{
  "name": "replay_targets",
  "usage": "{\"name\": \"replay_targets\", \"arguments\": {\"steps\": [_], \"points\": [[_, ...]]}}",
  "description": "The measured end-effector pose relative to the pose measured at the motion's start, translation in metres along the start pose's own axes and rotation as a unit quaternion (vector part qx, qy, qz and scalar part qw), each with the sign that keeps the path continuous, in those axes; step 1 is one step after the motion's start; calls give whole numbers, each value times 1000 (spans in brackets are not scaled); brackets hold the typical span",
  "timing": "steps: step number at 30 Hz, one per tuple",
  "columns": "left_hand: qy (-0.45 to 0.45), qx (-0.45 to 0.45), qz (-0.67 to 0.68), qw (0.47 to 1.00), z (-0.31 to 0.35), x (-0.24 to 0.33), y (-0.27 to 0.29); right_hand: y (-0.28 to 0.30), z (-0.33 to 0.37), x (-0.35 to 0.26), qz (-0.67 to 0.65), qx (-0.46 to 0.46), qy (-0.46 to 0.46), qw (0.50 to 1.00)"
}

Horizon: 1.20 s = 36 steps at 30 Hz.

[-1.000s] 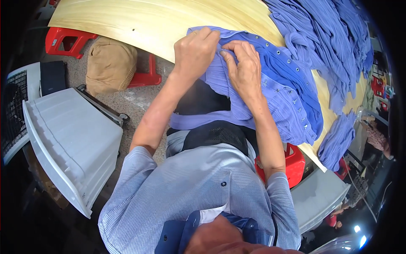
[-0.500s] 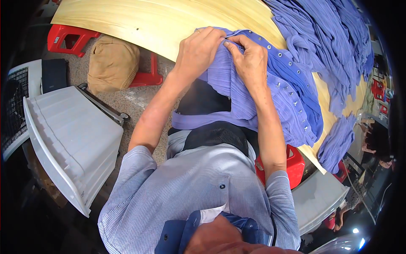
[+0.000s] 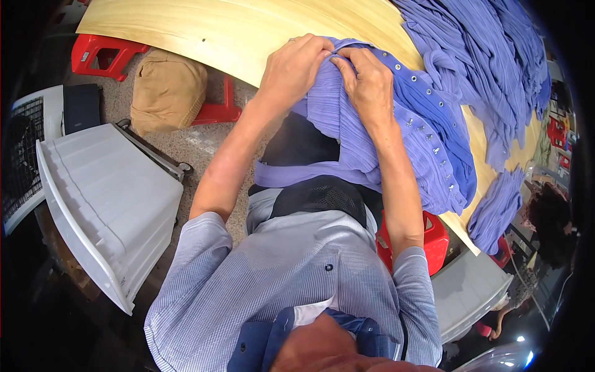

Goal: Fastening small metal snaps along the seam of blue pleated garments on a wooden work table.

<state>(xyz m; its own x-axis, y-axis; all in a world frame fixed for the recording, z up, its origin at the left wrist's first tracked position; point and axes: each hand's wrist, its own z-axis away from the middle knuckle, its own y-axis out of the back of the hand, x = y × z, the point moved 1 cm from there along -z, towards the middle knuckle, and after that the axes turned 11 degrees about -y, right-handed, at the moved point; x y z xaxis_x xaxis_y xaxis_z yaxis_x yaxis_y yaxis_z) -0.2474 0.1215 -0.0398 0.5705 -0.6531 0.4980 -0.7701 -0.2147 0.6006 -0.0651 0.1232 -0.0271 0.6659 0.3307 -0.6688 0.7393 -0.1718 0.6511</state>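
The person leaned over the pale wooden surface (image 3: pixel 235 31) with both hands up at the near end of a purple pleated shirt (image 3: pixel 372 142). The left hand (image 3: pixel 294 71) was clenched on the cloth at its top edge, fingers curled over a fold, and the right hand (image 3: pixel 370 84) pinched the same edge just beside it, thumb and fingertips pressing the cloth; the two hands touched at the fingertips. The shirt lay half on the surface and half hanging off its near edge toward the person's lap, its row of metal snaps (image 3: pixel 427 133) running down the right side.

Farther along the surface, to the right, a heap of purple garments (image 3: pixel 489 68) of the same cloth lay spread out, and another bundle (image 3: pixel 496 208) hung over the far right edge.

On the floor to the left stood a white plastic bin (image 3: pixel 105 198), tilted, with a tan bag (image 3: pixel 167 90) beyond it resting against a red stool (image 3: pixel 102 53). A second red stool (image 3: pixel 427 235) showed under the person's right elbow. Another person (image 3: pixel 548 220) stood at the far right, mostly out of sight.
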Motion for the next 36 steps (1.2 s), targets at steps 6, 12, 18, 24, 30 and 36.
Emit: {"name": "replay_targets", "arguments": {"steps": [6, 12, 18, 24, 30, 36], "points": [[10, 4, 15, 1000, 2, -2, 1, 1, -2, -2, 16, -12, -4, 1000], [-17, 10, 23, 1000, 3, -4, 2, -1, 0, 5, 21, 35, 87, 995], [-19, -8, 46, 999, 3, -1, 5, 2, -2, 7, 33, 87, 123, 988], [-63, -72, -24, 995, -5, 12, 12, 15, -1, 1, 86, 76, 167, 979], [-153, -147, -193, 958, 3, -16, 40, 30, 18, 20, -19, -7, 45, 999], [-167, -250, -249, 921, 3, 14, 54, 25, 21, 16, 2, 8, 82, 997]]}}
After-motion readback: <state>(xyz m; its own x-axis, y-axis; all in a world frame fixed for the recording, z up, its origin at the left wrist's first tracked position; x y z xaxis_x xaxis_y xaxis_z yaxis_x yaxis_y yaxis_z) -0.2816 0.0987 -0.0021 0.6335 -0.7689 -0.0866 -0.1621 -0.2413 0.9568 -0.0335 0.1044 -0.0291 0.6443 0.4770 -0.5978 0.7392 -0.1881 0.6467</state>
